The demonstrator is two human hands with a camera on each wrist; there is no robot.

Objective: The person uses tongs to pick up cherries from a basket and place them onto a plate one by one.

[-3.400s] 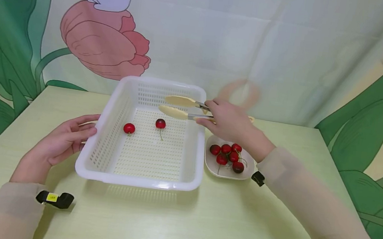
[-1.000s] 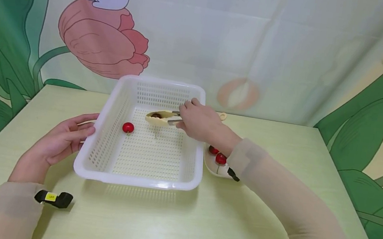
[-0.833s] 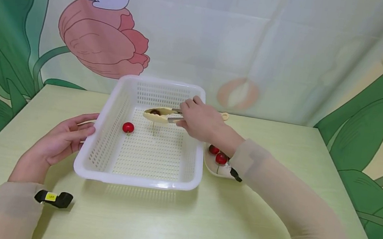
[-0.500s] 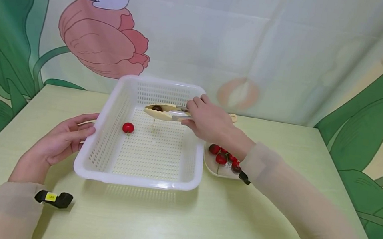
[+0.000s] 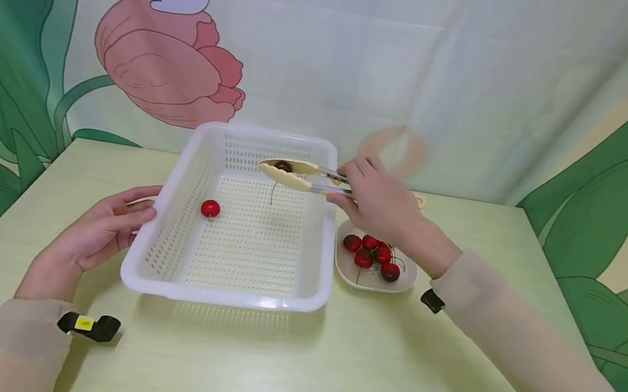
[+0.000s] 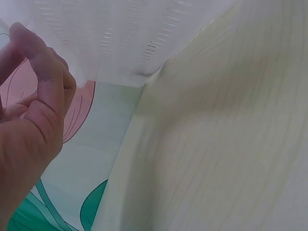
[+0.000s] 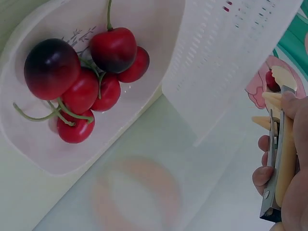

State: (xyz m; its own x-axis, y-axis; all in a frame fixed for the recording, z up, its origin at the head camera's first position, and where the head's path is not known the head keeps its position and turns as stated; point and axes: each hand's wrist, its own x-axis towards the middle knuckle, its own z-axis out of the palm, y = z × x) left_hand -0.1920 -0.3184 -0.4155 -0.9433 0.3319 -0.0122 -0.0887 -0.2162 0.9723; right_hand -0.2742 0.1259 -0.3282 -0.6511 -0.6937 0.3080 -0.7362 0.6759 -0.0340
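My right hand (image 5: 379, 198) grips yellow-tipped metal tongs (image 5: 330, 181) above the back right of a white perforated basket (image 5: 223, 297). A dark cherry (image 5: 284, 166) sits between the tong tips, clear of the basket floor, its stem hanging down. One red cherry (image 5: 210, 208) lies on the basket floor toward the left. At the basket's left side, the fingertips of my left hand (image 5: 107, 225) touch the outside of the rim, fingers loosely extended. Below my right wrist is a small pale dish (image 5: 351, 277) holding several cherries (image 7: 79, 89) with stems, shown closely in the right wrist view.
The dish stands close against the basket's right side on a pale wooden table (image 5: 243, 372). Behind the table hangs a printed cloth (image 5: 308, 56) with flowers, leaves and a rabbit. Each wrist wears a black camera (image 5: 90, 326).
Earlier the tongs were spread and empty, with the dark cherry on the basket floor. They closed on it and lifted it, and my right hand moved back and right. My left hand stayed put.
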